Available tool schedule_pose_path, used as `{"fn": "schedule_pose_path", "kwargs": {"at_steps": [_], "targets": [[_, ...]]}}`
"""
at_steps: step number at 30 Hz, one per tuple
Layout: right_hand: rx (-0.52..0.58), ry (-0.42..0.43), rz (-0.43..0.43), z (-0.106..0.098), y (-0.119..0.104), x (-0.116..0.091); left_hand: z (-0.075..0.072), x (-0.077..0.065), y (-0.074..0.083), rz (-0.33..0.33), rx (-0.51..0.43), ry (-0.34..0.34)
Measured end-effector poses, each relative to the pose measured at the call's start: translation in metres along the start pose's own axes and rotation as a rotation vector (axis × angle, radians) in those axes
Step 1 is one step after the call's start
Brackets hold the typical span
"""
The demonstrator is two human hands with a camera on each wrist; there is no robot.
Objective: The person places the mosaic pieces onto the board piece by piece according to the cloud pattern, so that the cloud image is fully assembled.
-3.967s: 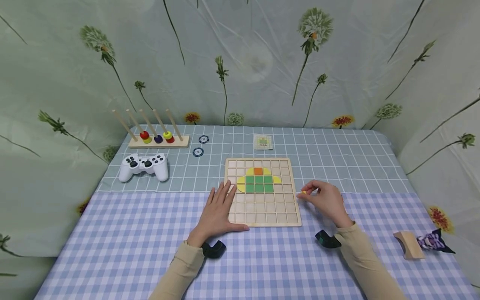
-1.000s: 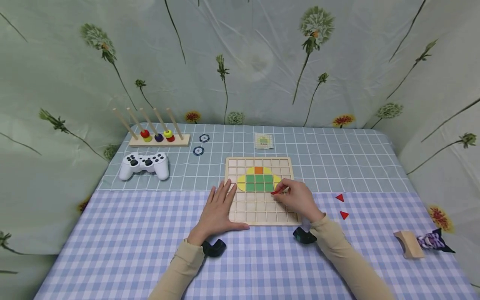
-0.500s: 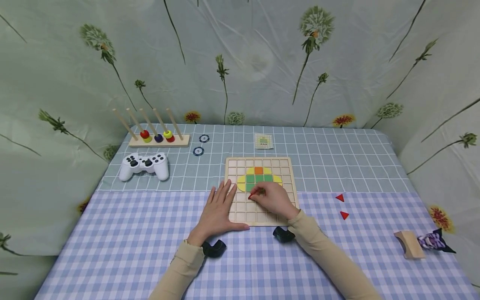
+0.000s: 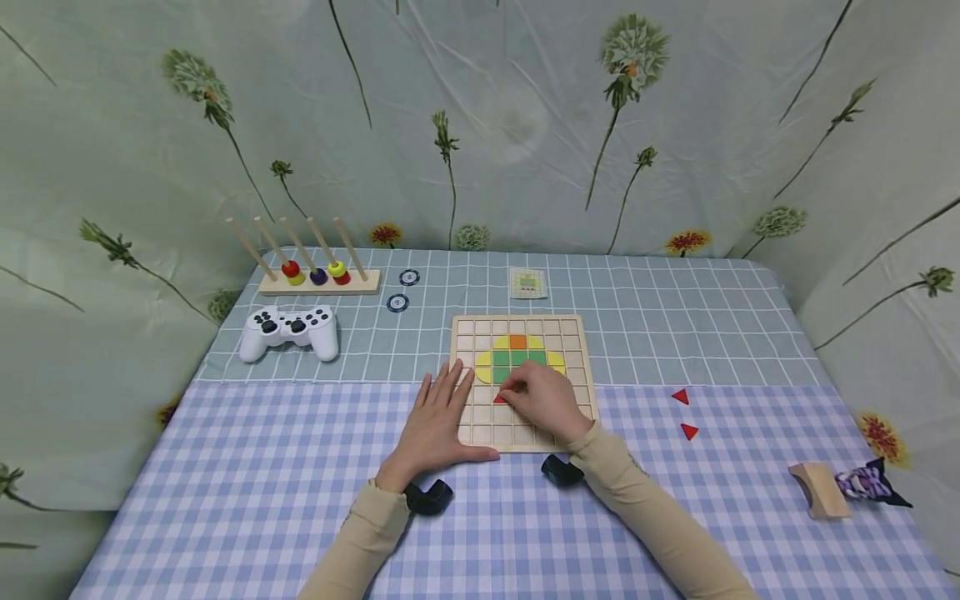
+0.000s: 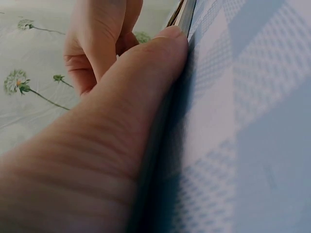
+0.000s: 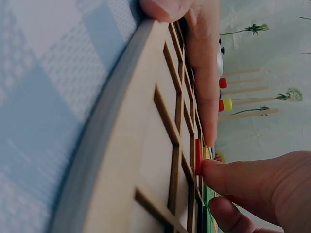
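Observation:
A wooden grid board lies on the table under both hands. My left hand rests flat on its left side, fingers spread and thumb along the front edge. With its fingertips my right hand pinches a red triangle at a cell just below the green squares. In the right wrist view this red piece sits at the grid, thumb against it. An orange square and several yellow rounded pieces fill nearby cells. Part of the green rows is hidden behind the right hand.
Two red triangles lie right of the board. Behind it is a small pattern card. Left are a game controller, a peg stand and two round chips. A wooden arch block and a purple packet lie far right.
From right of the board, my right hand has moved left over it, bringing a red triangle to the cell below the green squares. A yellow piece was added at right. The left hand stayed put.

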State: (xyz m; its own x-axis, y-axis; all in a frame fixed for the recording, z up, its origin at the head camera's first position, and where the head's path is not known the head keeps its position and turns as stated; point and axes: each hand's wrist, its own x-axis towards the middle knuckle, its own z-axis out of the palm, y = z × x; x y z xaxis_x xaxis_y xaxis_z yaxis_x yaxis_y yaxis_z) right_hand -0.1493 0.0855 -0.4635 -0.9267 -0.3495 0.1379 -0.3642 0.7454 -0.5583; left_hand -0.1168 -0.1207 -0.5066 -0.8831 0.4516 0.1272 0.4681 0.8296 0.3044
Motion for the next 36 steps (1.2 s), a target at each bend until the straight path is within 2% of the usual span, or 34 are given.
{"fn": "schedule_pose_path", "kwargs": {"at_steps": [7,15,24,29,36], "targets": [[0.044,0.015,0.050,-0.019,0.008,-0.011,-0.001,0.000,0.000,-0.018,0.013,-0.032],[0.021,0.115,0.158,-0.062,0.052,-0.037,0.000,0.000,0.001,-0.017,0.004,-0.013],[-0.057,0.208,0.273,-0.103,0.095,-0.069,0.000,0.000,0.001,-0.027,0.000,-0.031],[-0.057,0.204,0.376,-0.115,0.115,-0.086,-0.001,0.001,0.002,-0.031,-0.003,-0.038],[-0.089,0.146,0.514,-0.121,0.133,-0.099,-0.003,0.001,0.002,-0.036,-0.005,-0.042]]}}
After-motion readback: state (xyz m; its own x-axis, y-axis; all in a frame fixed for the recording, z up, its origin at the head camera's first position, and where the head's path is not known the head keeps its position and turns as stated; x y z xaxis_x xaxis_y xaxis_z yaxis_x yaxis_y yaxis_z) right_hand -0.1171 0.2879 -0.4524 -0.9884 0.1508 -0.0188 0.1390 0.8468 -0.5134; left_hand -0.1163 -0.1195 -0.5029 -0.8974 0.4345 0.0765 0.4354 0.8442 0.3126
